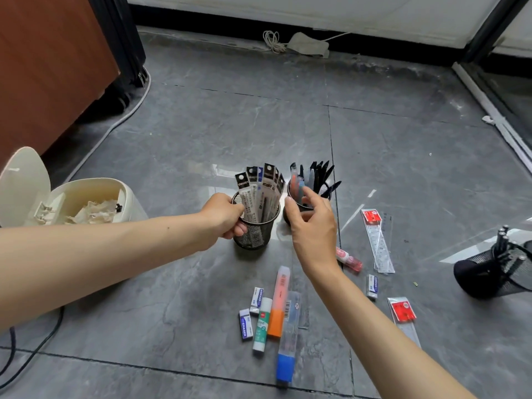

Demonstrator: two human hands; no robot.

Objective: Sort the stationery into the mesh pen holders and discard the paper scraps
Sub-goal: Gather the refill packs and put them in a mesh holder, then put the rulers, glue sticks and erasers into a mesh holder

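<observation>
Two black mesh pen holders stand upright on the grey floor. My left hand [227, 216] grips the rim of the left holder [256, 231], which holds several flat refill packs [260, 188]. The right holder [309, 197] is full of black pens; my right hand [312, 223] hovers in front of it with fingers spread and nothing in them. A third mesh holder [495, 276] lies tipped at the right with pens inside. Loose on the floor: erasers [246, 323], a glue stick [262, 326], an orange highlighter [279, 300], a blue one [289, 338], rulers [378, 240].
A cream bin [95, 197] with its lid up stands at the left, crumpled paper scraps [95, 211] inside. A wooden cabinet [51, 67] and a cable [115, 122] lie behind it. A pink correction tape [349, 259] and another packaged ruler [404, 315] lie at the right.
</observation>
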